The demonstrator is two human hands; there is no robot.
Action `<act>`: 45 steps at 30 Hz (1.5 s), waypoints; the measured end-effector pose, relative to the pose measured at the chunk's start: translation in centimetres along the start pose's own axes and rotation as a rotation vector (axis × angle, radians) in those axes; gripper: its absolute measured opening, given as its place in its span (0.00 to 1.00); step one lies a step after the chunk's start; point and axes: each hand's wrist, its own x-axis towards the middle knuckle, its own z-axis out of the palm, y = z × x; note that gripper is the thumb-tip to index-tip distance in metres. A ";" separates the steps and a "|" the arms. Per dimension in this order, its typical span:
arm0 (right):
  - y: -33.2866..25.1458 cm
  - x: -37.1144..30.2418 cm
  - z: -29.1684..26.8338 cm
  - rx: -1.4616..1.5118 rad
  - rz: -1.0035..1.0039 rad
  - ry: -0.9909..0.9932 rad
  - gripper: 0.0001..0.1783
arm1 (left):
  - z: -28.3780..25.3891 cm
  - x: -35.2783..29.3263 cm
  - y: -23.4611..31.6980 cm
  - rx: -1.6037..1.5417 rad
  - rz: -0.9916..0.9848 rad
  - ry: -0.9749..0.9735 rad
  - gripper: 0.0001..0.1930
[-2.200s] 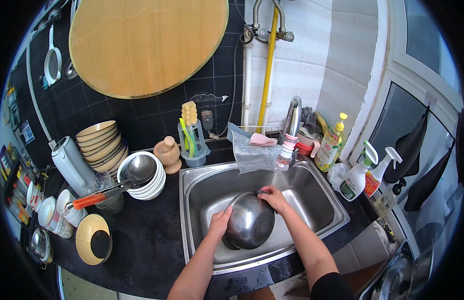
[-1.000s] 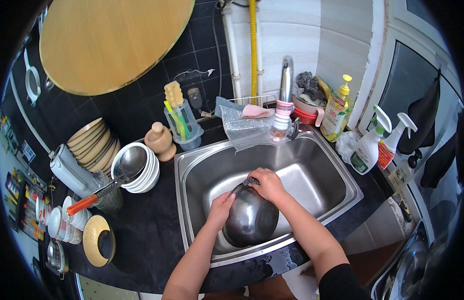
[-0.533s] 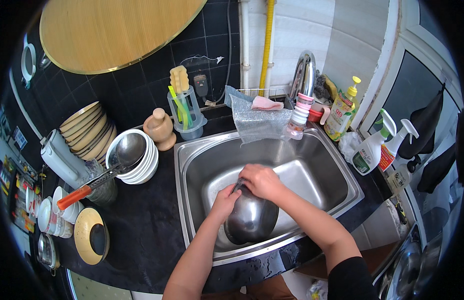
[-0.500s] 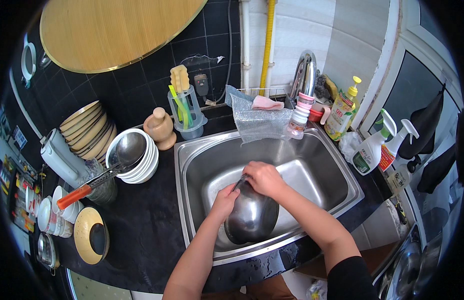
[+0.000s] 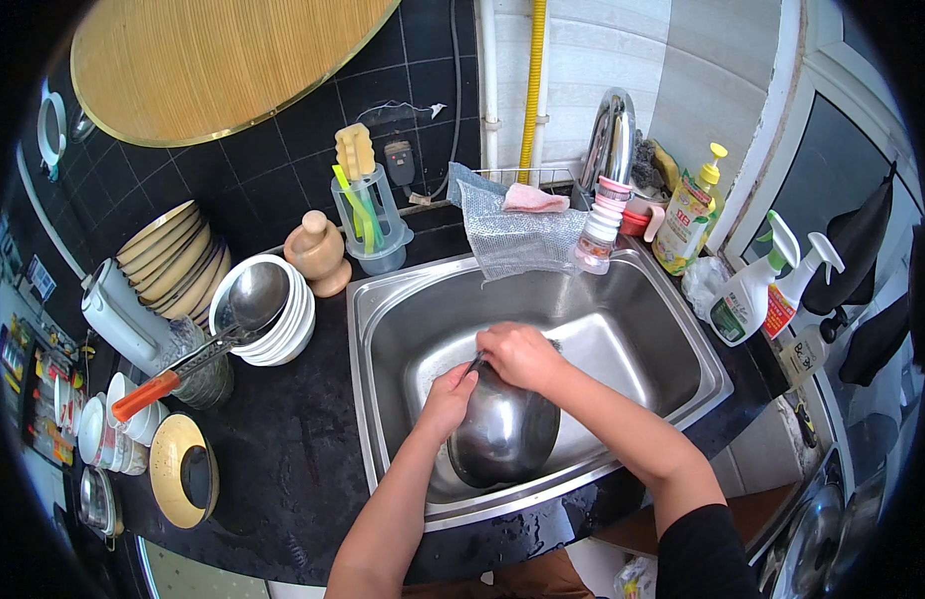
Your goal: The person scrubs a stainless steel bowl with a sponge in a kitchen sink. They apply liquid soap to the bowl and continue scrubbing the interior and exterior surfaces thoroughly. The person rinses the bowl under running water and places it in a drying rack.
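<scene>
**Steel bowl (image 5: 504,429) tilted low in the sink (image 5: 632,369)**

At the near side of the sink, the bowl turns its rounded outside up toward the wearer, its mouth facing away. Being round, it has no clear long axis. The left hand (image 5: 448,401) has thumb and fingers clamped on its rim. The right hand (image 5: 522,356) lies over the far edge, fingers curled together; what they close on is hidden, and this hand blocks part of the bowl.

Left of the sink sit a yellow bowl (image 5: 171,477) with a dark patch and, farther back, stacked white bowls (image 5: 281,344) with an orange-handled ladle (image 5: 258,295) across them. Right of the sink stand two spray bottles, a white one with a green label (image 5: 742,304) and one with a red label (image 5: 780,311). Behind them, a yellow pump bottle (image 5: 685,228) wears a colourful printed label.

Beyond the sink's far rim, a silvery sheet (image 5: 522,250) hangs over the edge under a pink cloth (image 5: 535,199), beside the tap (image 5: 614,130); a wooden mortar (image 5: 321,262) stands off its far left corner.
</scene>
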 end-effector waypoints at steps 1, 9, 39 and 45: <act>-0.5 -0.1 0.1 -0.003 -0.033 0.010 0.04 | 0.2 0.0 -0.1 -0.004 0.024 -0.015 0.15; 0.7 -0.1 -0.3 0.088 0.054 0.001 0.04 | 0.2 -0.2 0.5 0.033 -0.002 -0.007 0.16; 1.2 -0.2 1.0 -0.009 0.160 -0.045 0.05 | 0.7 -0.9 0.8 -0.066 -0.001 -0.002 0.15; 1.4 -0.1 0.7 -0.019 0.343 -0.119 0.06 | 0.9 -0.9 1.1 -0.082 -0.020 -0.013 0.14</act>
